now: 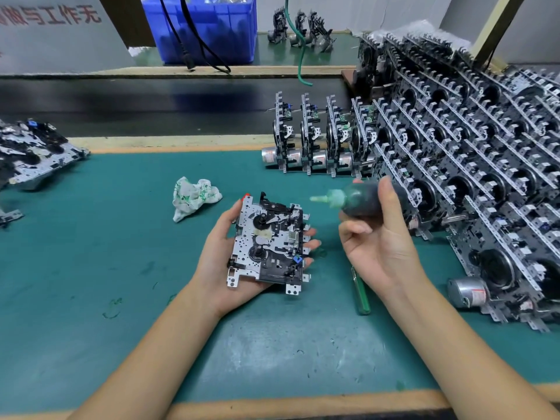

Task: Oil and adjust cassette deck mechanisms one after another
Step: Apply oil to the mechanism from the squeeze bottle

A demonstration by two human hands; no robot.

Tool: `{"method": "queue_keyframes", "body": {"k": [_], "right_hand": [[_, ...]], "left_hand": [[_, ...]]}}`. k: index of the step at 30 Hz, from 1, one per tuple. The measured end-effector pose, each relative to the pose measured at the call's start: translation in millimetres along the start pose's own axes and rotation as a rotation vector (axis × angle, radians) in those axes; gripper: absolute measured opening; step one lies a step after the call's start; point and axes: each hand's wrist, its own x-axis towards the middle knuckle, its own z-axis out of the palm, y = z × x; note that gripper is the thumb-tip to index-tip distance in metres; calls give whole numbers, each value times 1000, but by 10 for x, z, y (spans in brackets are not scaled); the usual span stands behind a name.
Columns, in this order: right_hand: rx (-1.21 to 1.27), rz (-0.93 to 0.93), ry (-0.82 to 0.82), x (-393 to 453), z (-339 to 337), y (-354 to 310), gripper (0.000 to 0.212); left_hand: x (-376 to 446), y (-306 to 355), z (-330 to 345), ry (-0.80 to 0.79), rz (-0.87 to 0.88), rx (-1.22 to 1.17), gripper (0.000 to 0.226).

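Cassette deck mechanism (268,245) flat on left hand (225,262), long axis near-far.

Shiny stamped-metal mechanism (268,245) with matt black plastic; translucent plastic bottle (360,201); crumpled cloth (194,200).

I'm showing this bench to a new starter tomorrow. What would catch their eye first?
Probably the big stack of cassette mechanisms banked up on the right side of the green mat. Next, at centre, the left hand cradles one mechanism face up, while the right hand holds a dark green oil bottle beside it, nozzle pointing left. A crumpled cloth lies just behind.
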Motion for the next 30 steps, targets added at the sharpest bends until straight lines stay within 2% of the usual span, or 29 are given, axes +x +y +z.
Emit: {"method": "queue_keyframes", "body": {"k": [5, 8, 16, 30], "right_hand": [[-359, -223, 123, -6, 5, 27, 40], [-402, -294, 169, -8, -6, 19, 35], [-508, -310, 169, -15, 8, 55, 25], [-626, -306, 188, -8, -2, 69, 26]], "left_hand": [[-6, 9, 12, -29, -22, -9, 72], [-4, 9, 6, -43, -36, -9, 72], [-12, 4, 28, -71, -41, -34, 72], [-6, 5, 13, -61, -52, -30, 68]]}}
